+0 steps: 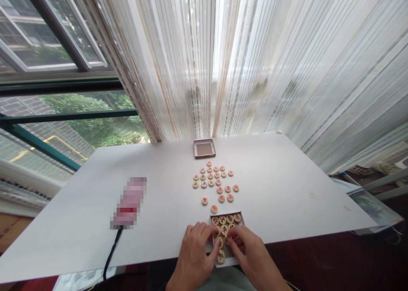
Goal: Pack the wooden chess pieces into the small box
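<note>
A small shallow box lies at the near edge of the white table, with several round wooden game pieces with black marks inside. My left hand rests on the box's left side, its fingers curled over the rim and touching pieces. From the right, my right hand reaches over the box with bent fingertips pinched on a piece. Beyond the box, several loose pieces with red marks lie spread on the table.
The box's brown lid lies at the far side of the table by the striped curtains. At the left sits a blurred pink object with a black cable. A window is on the left.
</note>
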Tool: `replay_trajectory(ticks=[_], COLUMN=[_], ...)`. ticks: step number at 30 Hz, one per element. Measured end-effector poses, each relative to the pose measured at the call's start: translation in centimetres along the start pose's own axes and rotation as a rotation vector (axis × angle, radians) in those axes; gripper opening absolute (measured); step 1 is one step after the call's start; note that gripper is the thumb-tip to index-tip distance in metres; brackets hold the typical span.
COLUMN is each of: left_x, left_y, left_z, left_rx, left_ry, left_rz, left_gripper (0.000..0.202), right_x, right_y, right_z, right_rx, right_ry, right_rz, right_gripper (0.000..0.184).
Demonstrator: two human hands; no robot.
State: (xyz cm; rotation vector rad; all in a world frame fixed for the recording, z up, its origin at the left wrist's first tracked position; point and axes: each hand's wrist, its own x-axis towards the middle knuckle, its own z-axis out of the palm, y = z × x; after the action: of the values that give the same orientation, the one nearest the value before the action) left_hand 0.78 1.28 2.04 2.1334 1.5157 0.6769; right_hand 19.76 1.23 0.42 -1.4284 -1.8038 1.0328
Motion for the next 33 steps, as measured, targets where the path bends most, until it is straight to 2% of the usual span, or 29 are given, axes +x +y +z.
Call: replay_trajectory(ticks=[4,11,15,21,33], left_x=[0.1,0.1,0.1,0.0,0.0], left_y=[0.1,0.0,0.1,0.1,0.2], left_z=[0.0,0.3,0.2,0.1,0.4], left_rx=[-0.004,0.000,0.008,-0.005,-0.006], left_ry=[0.009,0.010,0.007,0.011,0.021], left_rz=[-0.021,-0.033,-0.030,-0.030,-0.057], left_gripper=[0.014,0.015,0.014,0.013,0.012], right_x=[0.1,0.2,-0.2,-1.0,-0.6], right_y=[-0.2,0.1,0.3,0.7,1.1], right_z=[0.4,0.9,0.9,0.5,1.1], right_rx=[-0.092,-0.273,-0.267,-0.263,-0.311], right_ry=[-0.016,0.032,0.051,-0.007,-0.022], right_rz=[0.015,-0.003,-0.030,-0.078,-0.097], right_gripper=[0.013,0.012,0.013,0.018,0.017])
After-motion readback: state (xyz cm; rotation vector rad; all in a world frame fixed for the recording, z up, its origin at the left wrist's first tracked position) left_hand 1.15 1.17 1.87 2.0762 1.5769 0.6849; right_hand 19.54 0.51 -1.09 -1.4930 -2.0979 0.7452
